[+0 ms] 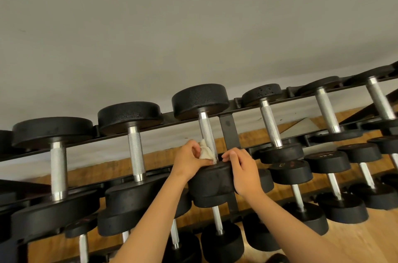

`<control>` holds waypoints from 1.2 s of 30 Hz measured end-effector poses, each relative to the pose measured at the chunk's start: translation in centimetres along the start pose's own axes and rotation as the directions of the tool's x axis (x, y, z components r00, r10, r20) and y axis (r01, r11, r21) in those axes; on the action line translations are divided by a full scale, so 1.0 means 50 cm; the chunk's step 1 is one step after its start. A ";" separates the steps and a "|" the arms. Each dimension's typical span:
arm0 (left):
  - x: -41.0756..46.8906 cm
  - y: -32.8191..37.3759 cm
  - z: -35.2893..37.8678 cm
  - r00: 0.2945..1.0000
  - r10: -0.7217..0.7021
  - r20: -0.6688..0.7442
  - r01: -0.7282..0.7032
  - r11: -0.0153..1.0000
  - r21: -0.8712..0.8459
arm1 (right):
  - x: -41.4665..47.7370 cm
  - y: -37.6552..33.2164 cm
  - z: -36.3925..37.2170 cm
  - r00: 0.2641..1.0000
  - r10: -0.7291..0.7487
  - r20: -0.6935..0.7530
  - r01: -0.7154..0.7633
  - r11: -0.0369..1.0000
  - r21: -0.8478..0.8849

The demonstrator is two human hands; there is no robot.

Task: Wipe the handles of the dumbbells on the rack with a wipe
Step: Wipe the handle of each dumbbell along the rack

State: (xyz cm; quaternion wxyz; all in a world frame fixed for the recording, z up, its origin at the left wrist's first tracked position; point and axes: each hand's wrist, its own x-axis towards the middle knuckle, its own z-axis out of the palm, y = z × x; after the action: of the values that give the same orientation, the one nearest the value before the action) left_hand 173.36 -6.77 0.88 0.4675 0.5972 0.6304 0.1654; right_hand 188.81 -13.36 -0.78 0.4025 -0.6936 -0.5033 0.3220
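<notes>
Nearest to me, both forearms reach up from the bottom edge toward the top tier of the rack.

Right hand: fingers curled over the rim of the near head of the middle dumbbell, gripping it. It looks like a steadying hold.

Left hand: fingers bunched narrow, pinching the white wipe against the left side of that dumbbell's handle, at its near end. The wipe is crumpled and touches the knurled metal just above the near head. I can't tell if it wraps fully round. Past the wipe the handle runs bare up to the far head, which sits on the far rail.

Step in hand, my read: wiping this handle, at its near end, with most of the bar likely left to cover.

The next move calls for sliding the wipe away along the bar to the far head, with a twist to reach the back side. The right hand braces so the dumbbell doesn't roll.

After that, shift to a neighbour: the left handle or the right handle. I can't tell which are done.

More lower-tier dumbbells sit below and to the right. Farthest is the plain grey wall.
</notes>
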 end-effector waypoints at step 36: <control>0.002 0.010 0.012 0.985 -0.143 0.095 0.147 0.988 -0.039 | -0.003 -0.003 0.002 1.000 -0.014 -0.024 0.013 1.000 -0.018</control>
State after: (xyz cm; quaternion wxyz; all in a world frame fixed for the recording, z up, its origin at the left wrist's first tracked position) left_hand 174.14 -6.78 0.94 0.5203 0.5460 0.6460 0.1176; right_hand 188.63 -13.45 -0.67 0.4045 -0.6975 -0.5059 0.3065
